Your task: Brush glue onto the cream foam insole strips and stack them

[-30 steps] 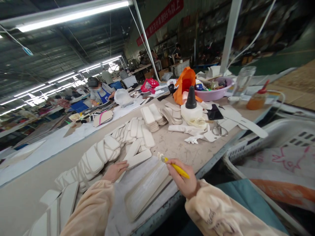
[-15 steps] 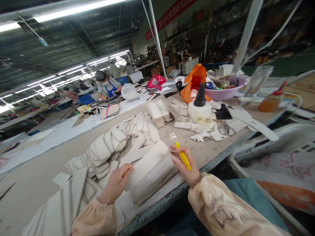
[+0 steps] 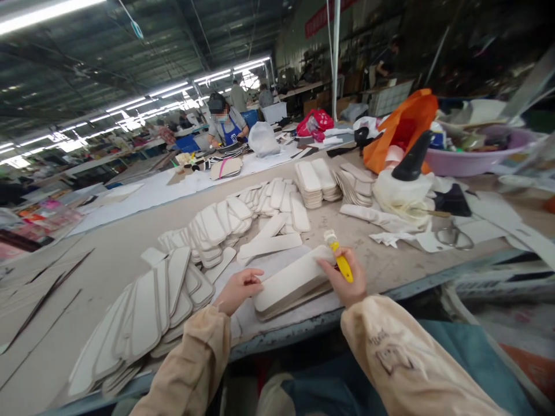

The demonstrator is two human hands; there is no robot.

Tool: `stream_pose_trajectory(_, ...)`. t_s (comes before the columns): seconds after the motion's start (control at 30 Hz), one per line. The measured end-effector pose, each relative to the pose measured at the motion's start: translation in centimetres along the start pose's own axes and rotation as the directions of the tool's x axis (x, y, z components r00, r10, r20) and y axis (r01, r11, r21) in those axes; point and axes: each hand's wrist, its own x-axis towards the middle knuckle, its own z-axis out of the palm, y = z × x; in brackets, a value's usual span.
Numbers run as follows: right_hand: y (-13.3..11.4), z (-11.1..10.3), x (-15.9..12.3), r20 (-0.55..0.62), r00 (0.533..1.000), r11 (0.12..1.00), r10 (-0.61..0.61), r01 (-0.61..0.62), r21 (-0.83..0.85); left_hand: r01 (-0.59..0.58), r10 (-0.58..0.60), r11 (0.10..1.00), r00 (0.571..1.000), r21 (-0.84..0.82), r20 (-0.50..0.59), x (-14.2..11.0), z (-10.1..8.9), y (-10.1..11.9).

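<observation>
A long white panel [image 3: 295, 276] with rounded corners lies on a stack of similar panels near the table's front edge. My left hand [image 3: 240, 290] is at its left end, fingers half curled and slightly apart, the tips at the panel's edge. Closed around a yellow-handled brush [image 3: 344, 267], my right hand [image 3: 352, 283] has its thumb on the panel's right end. The brush's pale bristles point up and away from me. Just beyond, two narrow white strips [image 3: 269, 245] lie crossed.
Overlapping white panels [image 3: 145, 312] fan across the left. Behind stand neat stacks [image 3: 309, 184], a white bottle with a black nozzle [image 3: 401, 188], scissors [image 3: 454, 236], an orange bag [image 3: 403, 130] and a purple basin [image 3: 472, 160]. A co-worker [image 3: 226, 124] sits across the table.
My left hand lifted a white panel, carried it right and laid it on the stack in front of me. My right hand, still holding the brush, moved its thumb onto that panel. The view turned left.
</observation>
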Motion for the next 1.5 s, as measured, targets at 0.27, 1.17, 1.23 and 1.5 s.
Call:
stream_pose_trajectory(0.27,0.9,0.4,0.4,0.019,0.999,0.973,-0.029,0.033,-0.227,0.091,-0.078,0.981,0.993,0.171,-0.085,0.9,0.7,-1.8)
stream_pose_trajectory(1.17,2.7,-0.6,1.2,0.174,0.984,0.764,-0.038,0.141,-0.629,0.000,0.071,0.806,0.993,0.592,-0.096,0.3,1.8,-1.6)
stream_pose_trajectory(1.23,2.6,-0.7,1.2,0.208,0.978,0.712,-0.032,0.169,-0.682,-0.013,0.078,0.794,0.994,0.608,-0.080,0.4,1.8,-1.6)
stream_pose_trajectory(1.5,2.4,-0.7,1.1,0.259,0.966,0.656,-0.018,0.207,-0.726,-0.027,0.092,0.767,0.993,0.641,-0.068,0.4,1.8,-1.5)
